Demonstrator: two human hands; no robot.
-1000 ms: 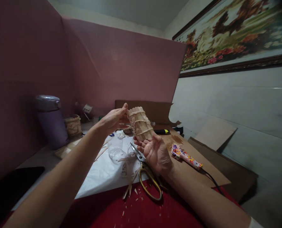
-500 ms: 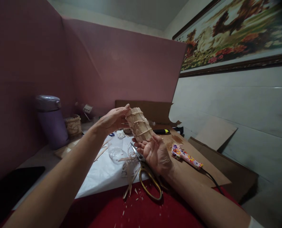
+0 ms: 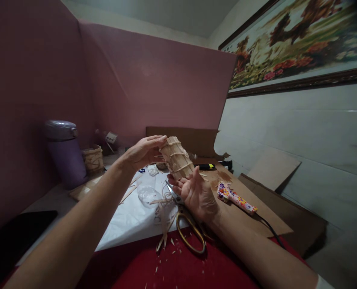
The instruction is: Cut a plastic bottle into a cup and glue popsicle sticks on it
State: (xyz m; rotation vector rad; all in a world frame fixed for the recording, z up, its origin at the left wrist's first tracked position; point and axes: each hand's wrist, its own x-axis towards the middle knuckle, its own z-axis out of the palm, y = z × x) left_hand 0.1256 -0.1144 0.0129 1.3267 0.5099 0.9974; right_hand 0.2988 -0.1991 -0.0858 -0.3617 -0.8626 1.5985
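A small cylinder of pale wooden sticks bound with twine (image 3: pixel 176 158) is held up above the table, tilted. My left hand (image 3: pixel 142 151) touches its upper end with the fingertips, fingers nearly straight. My right hand (image 3: pixel 195 192) cups its lower end from below, palm up, fingers curled against the sticks. Below the hands lie scissors with gold handles (image 3: pixel 186 222) and loose strips and curls of twine (image 3: pixel 164 204) on a white sheet (image 3: pixel 130 216).
A glue gun with a coloured pattern (image 3: pixel 235 198) lies on brown cardboard (image 3: pixel 256 216) at the right. A purple lidded jug (image 3: pixel 63 151) and a small woven basket (image 3: pixel 92 159) stand at the left. A black and yellow tool (image 3: pixel 205 166) lies behind. Red cloth (image 3: pixel 166 269) covers the near edge.
The stick cylinder has tilted and turned slightly between my hands. My left fingers have straightened along its top, and my right fingers have shifted on its lower end.
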